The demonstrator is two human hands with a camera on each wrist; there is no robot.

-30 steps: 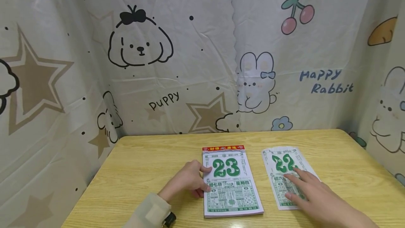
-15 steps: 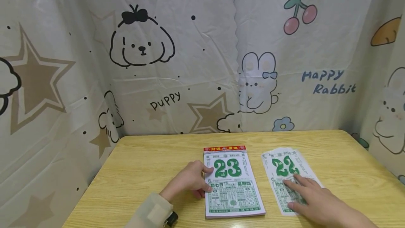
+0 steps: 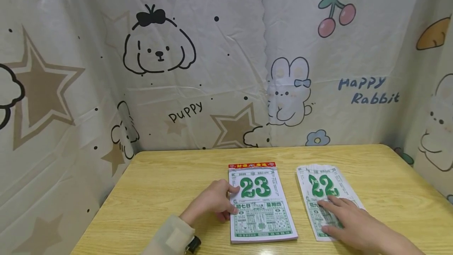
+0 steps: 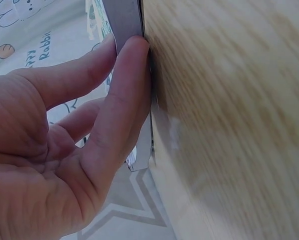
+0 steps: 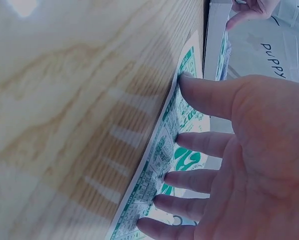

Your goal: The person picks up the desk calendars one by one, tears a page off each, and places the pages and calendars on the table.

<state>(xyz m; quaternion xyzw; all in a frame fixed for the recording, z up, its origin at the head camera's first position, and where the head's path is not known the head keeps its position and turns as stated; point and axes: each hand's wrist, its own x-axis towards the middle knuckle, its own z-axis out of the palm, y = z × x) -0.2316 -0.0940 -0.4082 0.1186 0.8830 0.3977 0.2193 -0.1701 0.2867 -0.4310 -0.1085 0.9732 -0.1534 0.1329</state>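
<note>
A tear-off calendar pad (image 3: 260, 217) with a red header strip and a big green 23 lies on the table. My left hand (image 3: 214, 198) grips its left edge, thumb on the top page. In the left wrist view, the fingers (image 4: 122, 85) of that hand lie along the pad's side, close to the wood. To the right lies a loose calendar sheet (image 3: 323, 186) showing a green 22. My right hand (image 3: 357, 223) rests with spread fingertips on its lower half and covers part of the print. The right wrist view shows the thumb and fingers touching the sheet (image 5: 159, 155).
Both papers lie on a light wooden table (image 3: 159, 184), with a strip of bare wood between them. Behind and at both sides hangs a pale curtain (image 3: 226, 50) with cartoon prints. A black band (image 3: 192, 244) shows at the left sleeve's cuff.
The loose sheet has slid slightly toward me and then a little to the right under my right hand. My left hand keeps its hold on the pad. The head view has shifted slightly.
</note>
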